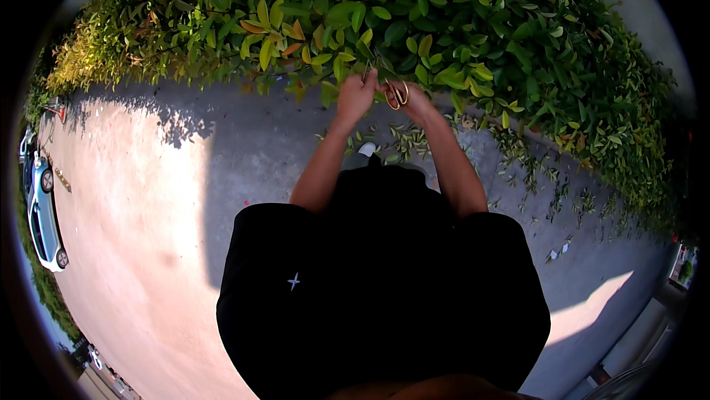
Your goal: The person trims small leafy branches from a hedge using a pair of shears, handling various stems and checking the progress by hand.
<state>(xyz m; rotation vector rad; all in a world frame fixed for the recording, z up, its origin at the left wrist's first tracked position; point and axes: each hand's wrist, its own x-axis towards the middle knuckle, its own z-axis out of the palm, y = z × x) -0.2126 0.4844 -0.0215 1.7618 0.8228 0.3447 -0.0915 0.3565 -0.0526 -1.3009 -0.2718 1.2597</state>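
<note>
Head view: two bare hands work a pair of scissors at the edge of a green hedge.

The left hand is raised to the hedge, fingers curled shut around a leafy stem at its lower edge; the right hand sits just beside it, fingers through the yellow-orange loops of the scissors, gripping them closed in the fist; the blades point up into the foliage and are largely hidden by leaves, so how far apart they stand cannot be told; cut leaves lie scattered on the grey pavement below the hands and along the foot of the hedge; the person's black shirt fills the lower middle; a light blue car stands well apart at the far left.
</note>
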